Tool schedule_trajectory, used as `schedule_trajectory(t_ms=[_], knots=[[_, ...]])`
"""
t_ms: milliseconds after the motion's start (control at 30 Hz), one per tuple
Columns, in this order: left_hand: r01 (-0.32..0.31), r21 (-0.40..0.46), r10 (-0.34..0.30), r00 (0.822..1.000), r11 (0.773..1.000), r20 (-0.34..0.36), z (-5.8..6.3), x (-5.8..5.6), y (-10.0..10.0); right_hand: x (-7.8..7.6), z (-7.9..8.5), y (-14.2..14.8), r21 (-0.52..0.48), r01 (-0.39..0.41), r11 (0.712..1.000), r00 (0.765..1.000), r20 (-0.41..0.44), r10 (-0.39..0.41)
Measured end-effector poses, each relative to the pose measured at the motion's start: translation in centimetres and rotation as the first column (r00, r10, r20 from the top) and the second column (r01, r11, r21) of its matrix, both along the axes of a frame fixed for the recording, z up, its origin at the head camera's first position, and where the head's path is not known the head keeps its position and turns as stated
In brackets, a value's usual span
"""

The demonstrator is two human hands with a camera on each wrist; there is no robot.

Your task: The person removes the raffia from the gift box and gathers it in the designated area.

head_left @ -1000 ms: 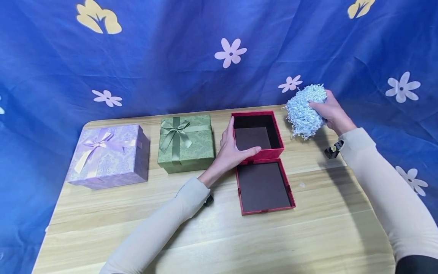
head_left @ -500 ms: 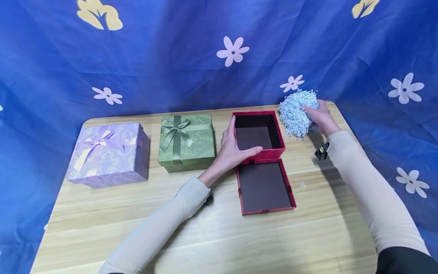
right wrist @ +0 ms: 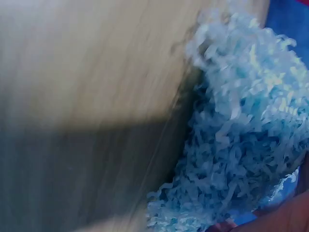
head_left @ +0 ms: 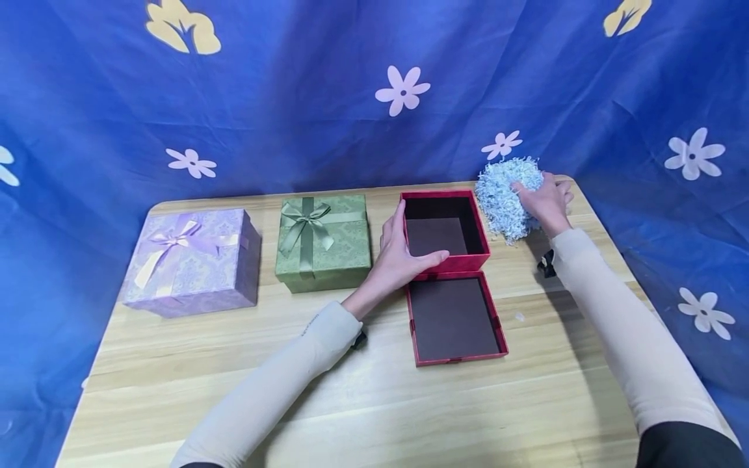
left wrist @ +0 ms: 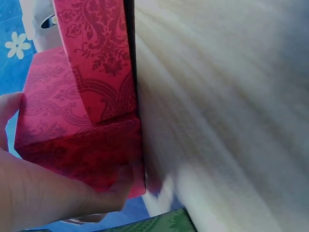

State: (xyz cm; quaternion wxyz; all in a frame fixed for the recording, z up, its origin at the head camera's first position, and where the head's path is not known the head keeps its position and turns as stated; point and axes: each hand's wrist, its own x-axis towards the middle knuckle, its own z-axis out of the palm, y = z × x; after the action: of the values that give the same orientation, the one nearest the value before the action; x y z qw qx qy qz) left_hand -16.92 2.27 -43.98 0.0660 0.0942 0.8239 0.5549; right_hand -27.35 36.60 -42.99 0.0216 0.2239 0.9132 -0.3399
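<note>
My left hand (head_left: pixel 400 260) grips the corner of a red gift box (head_left: pixel 447 262), thumb over its front edge and fingers along its left side. The box stands without its lid and shows a dark bare inside. Against its front lies the red lid (head_left: pixel 459 318), inside up. In the left wrist view, the patterned red box (left wrist: pixel 53 101) sits between my thumb and fingers. Right of the box is a bundle of pale blue shredded paper (head_left: pixel 506 201). My right hand (head_left: pixel 547 201) is at its right side, thumb touching it and other fingers loose to the right.
A green gift box (head_left: pixel 345 237) with a ribbon bow stands left of the red one. Farther left is a lilac gift box (head_left: pixel 205 279) with a bow. A small pale scrap (head_left: pixel 519 316) lies on the wooden table (head_left: pixel 328 403). Blue flowered cloth (head_left: pixel 328 97) hangs behind.
My right hand has moved left and down, bringing the shredded paper beside the red box. Its fingers have since loosened from the bundle. My left hand has stayed on the box.
</note>
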Motion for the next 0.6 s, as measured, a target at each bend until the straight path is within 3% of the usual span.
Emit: schedule_trajectory(t_ms=[300,600], knots=[[-0.022,-0.012,0.021,0.999,1.000,-0.030,0.9,-0.1,0.0,1.1,0.7,0.1,-0.125,0.005,0.992,0.989,-0.145,-0.024],[-0.015,0.027,0.016,0.999,1.000,-0.050,2.9,0.2,-0.5,3.2,2.2,-0.8,-0.187,-0.039,0.982,0.959,-0.284,-0.016]])
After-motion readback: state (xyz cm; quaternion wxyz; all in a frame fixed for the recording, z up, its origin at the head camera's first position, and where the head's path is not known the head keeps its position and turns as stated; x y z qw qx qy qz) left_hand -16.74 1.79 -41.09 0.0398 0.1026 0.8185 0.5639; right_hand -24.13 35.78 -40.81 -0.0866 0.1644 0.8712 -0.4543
